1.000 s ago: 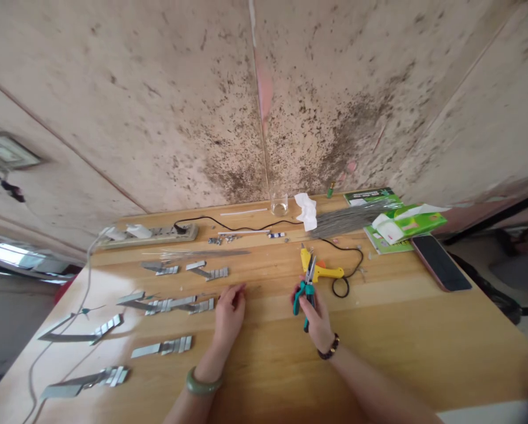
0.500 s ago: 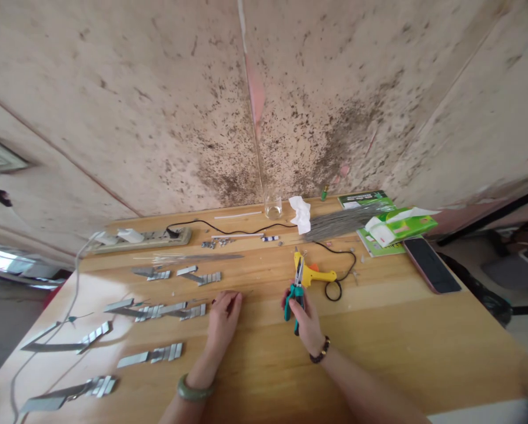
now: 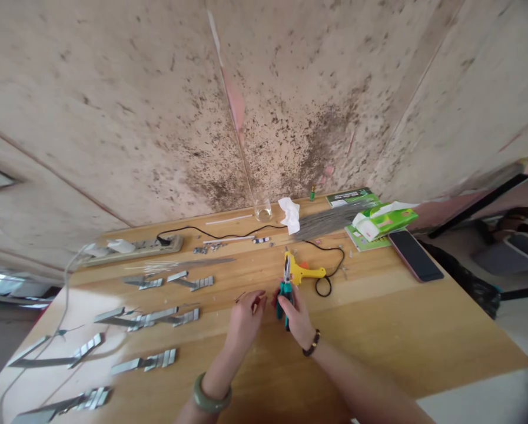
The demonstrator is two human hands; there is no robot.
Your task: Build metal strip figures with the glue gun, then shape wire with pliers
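My right hand (image 3: 296, 312) is wrapped round the teal handles of a pair of pliers (image 3: 286, 282), whose metal jaws point away from me. Just left of it is my left hand (image 3: 247, 315), its thumb and fingers pinched together. A thin, dark, wire-like piece (image 3: 241, 297) sticks out at its left side; the rest is hidden by the fingers. Beyond the pliers lies a yellow hot glue gun (image 3: 305, 271) with a black cord. Several folded grey strips (image 3: 160, 359) lie to the left of my hands.
A power strip (image 3: 131, 250) sits at the back left, near thin wires (image 3: 188, 262). Along the back stand a clear glass (image 3: 263, 210) and a crumpled tissue (image 3: 290, 215). A bundle of grey wires (image 3: 329, 220), a green tissue pack (image 3: 385, 221) and a phone (image 3: 415, 255) lie to the right.
My left hand has moved right and now sits close to the right hand. The pliers remain in my right hand. The whole view has shifted a little.
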